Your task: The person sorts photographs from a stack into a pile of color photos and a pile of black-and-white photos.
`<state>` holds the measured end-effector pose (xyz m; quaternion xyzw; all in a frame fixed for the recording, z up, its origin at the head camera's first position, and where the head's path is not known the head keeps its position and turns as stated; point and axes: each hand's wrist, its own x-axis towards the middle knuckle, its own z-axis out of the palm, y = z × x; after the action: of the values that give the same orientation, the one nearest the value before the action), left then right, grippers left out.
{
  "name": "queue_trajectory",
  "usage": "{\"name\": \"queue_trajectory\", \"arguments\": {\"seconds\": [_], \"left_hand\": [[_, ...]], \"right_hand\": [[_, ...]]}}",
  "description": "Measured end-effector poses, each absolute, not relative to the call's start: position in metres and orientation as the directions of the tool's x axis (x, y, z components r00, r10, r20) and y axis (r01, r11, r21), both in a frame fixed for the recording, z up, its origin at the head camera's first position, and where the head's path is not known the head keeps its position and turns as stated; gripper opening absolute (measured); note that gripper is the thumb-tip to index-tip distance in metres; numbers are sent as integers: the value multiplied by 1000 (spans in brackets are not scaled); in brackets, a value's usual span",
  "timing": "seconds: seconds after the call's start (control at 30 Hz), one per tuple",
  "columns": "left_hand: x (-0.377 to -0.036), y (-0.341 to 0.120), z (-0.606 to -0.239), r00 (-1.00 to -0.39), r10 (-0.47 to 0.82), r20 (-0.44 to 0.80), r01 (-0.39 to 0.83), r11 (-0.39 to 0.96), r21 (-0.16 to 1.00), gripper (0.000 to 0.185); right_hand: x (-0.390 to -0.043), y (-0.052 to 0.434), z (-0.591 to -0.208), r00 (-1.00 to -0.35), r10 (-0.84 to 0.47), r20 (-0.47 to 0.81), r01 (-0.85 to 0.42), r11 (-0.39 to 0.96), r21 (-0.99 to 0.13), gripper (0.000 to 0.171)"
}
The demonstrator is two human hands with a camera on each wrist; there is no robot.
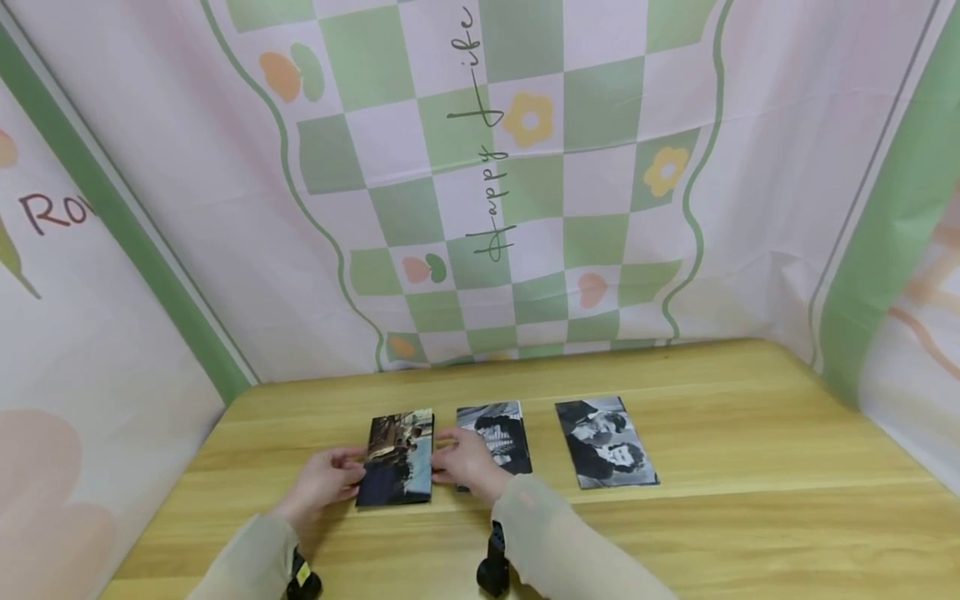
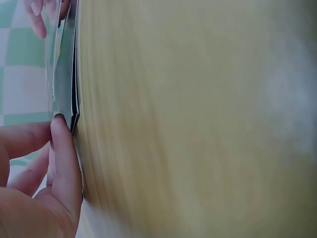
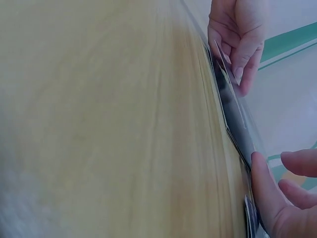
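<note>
Photo stack (image 1: 397,458) pinched between both hands (image 1: 397,477)

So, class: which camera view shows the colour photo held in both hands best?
The head view: the colour photo shows its whole face on the table, left hand and right hand at its edges. Both wrist views show it only edge-on, blurred.

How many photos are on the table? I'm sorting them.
3: colour photo held between both hands, middle photo partly under the right hand, right photo alone. Stacked ones may hide.
</note>
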<state>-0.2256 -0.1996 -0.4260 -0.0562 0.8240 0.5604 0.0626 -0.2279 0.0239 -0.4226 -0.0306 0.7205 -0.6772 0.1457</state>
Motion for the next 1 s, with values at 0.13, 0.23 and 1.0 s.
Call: {"name": "queue_trajectory", "arguments": {"seconds": [0.13, 0.23, 1.0], "left_hand": [[-226, -198, -426, -985, -42, -170, -173, 399, 901, 38], [-227, -198, -426, -983, -55, -177, -183, 413, 892, 37], [-228, -203, -417, -981, -40, -191, -192, 374, 907, 33]], "right_hand": [[-228, 23, -422, -957, -234, -173, 157, 86, -984, 48], [-228, 23, -421, -957, -228, -178, 161, 92, -983, 48], [-224, 31, -415, -949, -272, -160, 150, 58, -987, 46]]}}
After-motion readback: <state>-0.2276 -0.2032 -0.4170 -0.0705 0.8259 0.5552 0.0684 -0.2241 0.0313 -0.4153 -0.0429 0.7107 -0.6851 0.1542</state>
